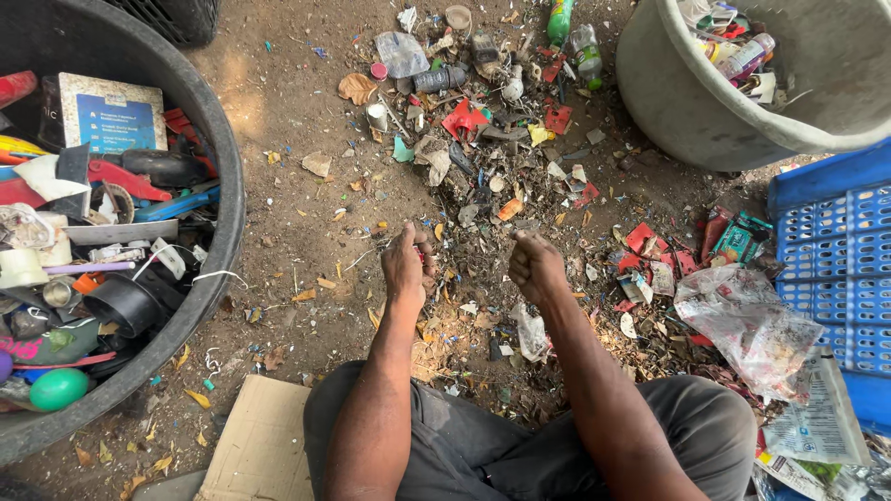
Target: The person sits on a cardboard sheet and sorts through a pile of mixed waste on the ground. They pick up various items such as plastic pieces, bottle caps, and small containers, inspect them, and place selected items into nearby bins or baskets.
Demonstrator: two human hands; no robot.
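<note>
Bare, packed dirt ground [297, 121] spreads out below me in the head view, littered with dry leaves and plastic bits, and I sit on it with my dark trousers [464, 445] at the bottom edge and a flattened piece of cardboard [260, 436] by my left knee.

My left hand [406, 266] is curled, its fingertips pressed together on a small reddish scrap [418, 249]. That scrap is tiny and mostly hidden by my fingers, so I cannot tell its shape; only a bit of red shows beside the thumb. It sits right in the pinch, just above the ground, at the near edge of the scrap pile [483, 139].

My right hand [534, 264] is closed into a loose fist, knuckles up, near the left one but not touching it. Whether it holds anything I cannot tell.

Beyond both hands the pile spreads toward the top edge: red plastic shards, grey caps, a green bottle [560, 19].

A black tub [209, 139] full of mixed plastic stands at the left edge. A grey tub [687, 102] sits at the top right corner, a blue crate [835, 241] at the right edge, and a crumpled clear bag [747, 325] lies just in front of it.
</note>
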